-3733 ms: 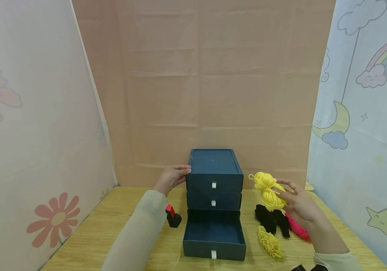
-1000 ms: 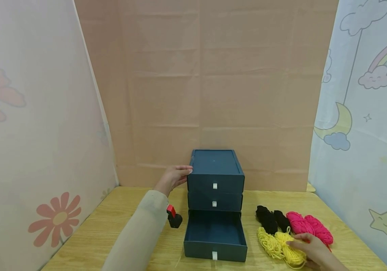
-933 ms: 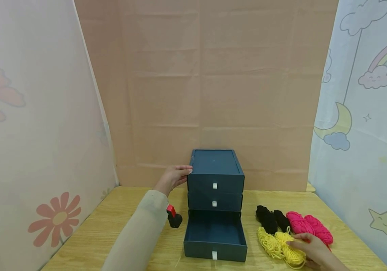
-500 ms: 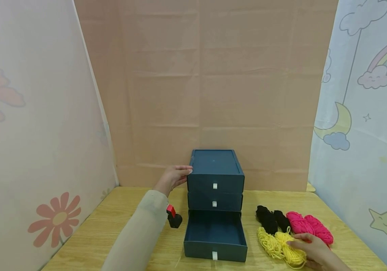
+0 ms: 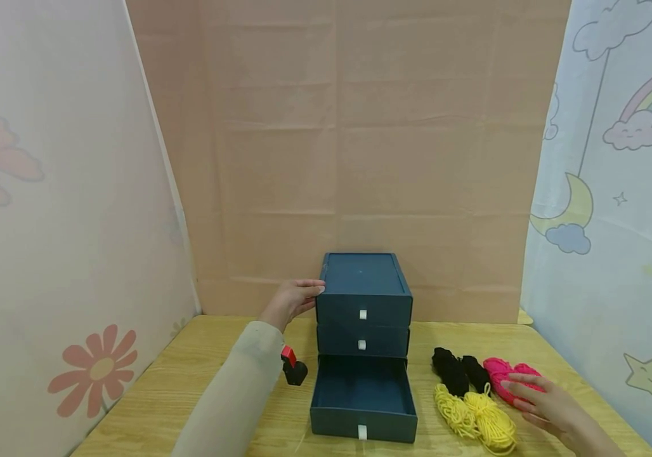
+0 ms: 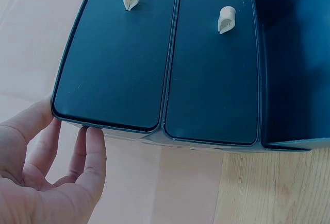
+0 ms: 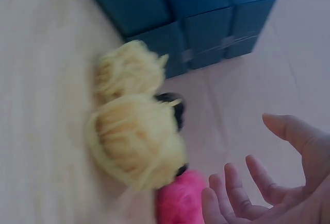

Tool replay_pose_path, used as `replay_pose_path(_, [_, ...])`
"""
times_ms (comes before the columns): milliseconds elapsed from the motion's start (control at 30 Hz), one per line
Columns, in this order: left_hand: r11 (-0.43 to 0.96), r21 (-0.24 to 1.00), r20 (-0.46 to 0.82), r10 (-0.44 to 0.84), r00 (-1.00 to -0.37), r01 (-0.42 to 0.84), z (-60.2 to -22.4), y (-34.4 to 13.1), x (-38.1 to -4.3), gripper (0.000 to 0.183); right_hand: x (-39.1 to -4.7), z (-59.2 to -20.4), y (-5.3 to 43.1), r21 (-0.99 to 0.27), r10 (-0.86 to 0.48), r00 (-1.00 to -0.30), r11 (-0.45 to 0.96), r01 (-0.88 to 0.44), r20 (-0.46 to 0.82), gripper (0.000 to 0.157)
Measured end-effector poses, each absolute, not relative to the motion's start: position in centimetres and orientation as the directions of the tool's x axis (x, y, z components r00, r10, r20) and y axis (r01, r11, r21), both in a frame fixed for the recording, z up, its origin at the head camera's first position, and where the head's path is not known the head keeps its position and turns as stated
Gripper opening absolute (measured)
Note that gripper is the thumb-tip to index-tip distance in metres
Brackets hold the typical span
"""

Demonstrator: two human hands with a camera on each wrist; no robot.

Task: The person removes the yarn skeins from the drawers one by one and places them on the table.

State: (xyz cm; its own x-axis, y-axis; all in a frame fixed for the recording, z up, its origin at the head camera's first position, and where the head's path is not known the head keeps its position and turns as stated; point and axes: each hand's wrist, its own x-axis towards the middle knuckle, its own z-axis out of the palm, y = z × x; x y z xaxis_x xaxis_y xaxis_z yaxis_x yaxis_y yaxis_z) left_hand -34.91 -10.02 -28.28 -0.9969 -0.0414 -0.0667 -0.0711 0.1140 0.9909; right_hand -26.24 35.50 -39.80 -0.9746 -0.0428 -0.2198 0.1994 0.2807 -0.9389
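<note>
A dark blue drawer unit [image 5: 363,311] stands at the table's middle, its bottom drawer [image 5: 363,419] pulled out and bare inside. My left hand [image 5: 292,299] touches the top left edge of the unit; in the left wrist view its thumb and fingertips [image 6: 95,136] meet the corner and side. To the right lie two yellow yarn skeins, one looser [image 5: 453,411] and one bundled [image 5: 494,424], side by side. My right hand [image 5: 551,406] hovers with fingers spread near the pink yarn [image 5: 500,374], partly covering it, apart from the yellow skeins and holding nothing.
Two black yarn bundles [image 5: 451,371] lie behind the yellow skeins, right of the drawers. Small white pull tabs [image 5: 363,432] mark each drawer front. A black and red device [image 5: 293,366] shows by the left wrist. Printed side walls and a tan backdrop [image 5: 429,158] enclose the wooden table [image 5: 189,381].
Earlier, my right hand carried a yellow skein in the air and set it beside the other. It has since let go and moved right, over the pink yarn. The left hand stays put.
</note>
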Motion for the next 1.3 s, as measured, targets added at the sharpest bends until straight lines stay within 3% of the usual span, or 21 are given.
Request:
replay_pose_path(167, [0.119, 0.990, -0.065, -0.045, -0.997, -0.070, -28.3, -10.0, -35.0, 0.023, -25.9, -37.2, 35.1, -0.982, -0.103, -0.989, 0.165, 0.090, -0.108, 0.014])
replay_pose_path(333, [0.120, 0.990, -0.066, -0.046, -0.997, -0.071, -28.4, -10.0, -35.0, 0.023, -25.6, -35.3, 33.6, -0.995, -0.179, -0.979, -0.003, -0.101, 0.100, 0.028])
replay_pose_path(533, [0.117, 0.990, -0.070, -0.044, -0.997, -0.075, -28.3, -10.0, -34.9, 0.023, -24.8, -33.7, 30.4, -0.968, -0.222, -0.942, -0.081, -0.239, 0.252, 0.030])
replay_pose_path(733, [0.120, 0.989, -0.076, -0.045, -0.996, -0.081, -28.3, -9.9, -35.0, 0.022, -23.5, -33.6, 26.0, -0.984, -0.238, -0.955, -0.057, -0.167, 0.176, 0.022])
replay_pose_path(867, [0.119, 0.989, -0.078, -0.047, -0.996, -0.083, -28.3, -9.8, -35.0, 0.022, -22.8, -34.4, 23.2, -0.996, -0.319, -0.943, -0.016, -0.092, 0.093, 0.022])
replay_pose_path(1133, [0.114, 0.990, -0.075, -0.047, -0.996, -0.080, -28.3, -9.9, -35.0, 0.022, -22.3, -38.3, 18.8, -1.000, -0.526, -0.850, 0.020, -0.002, -0.009, 0.033])
replay_pose_path(1300, [0.116, 0.991, -0.069, -0.047, -0.997, -0.074, -28.3, -9.9, -35.0, 0.022, -22.4, -40.8, 17.0, -0.999, -0.634, -0.773, -0.005, 0.038, -0.026, 0.031])
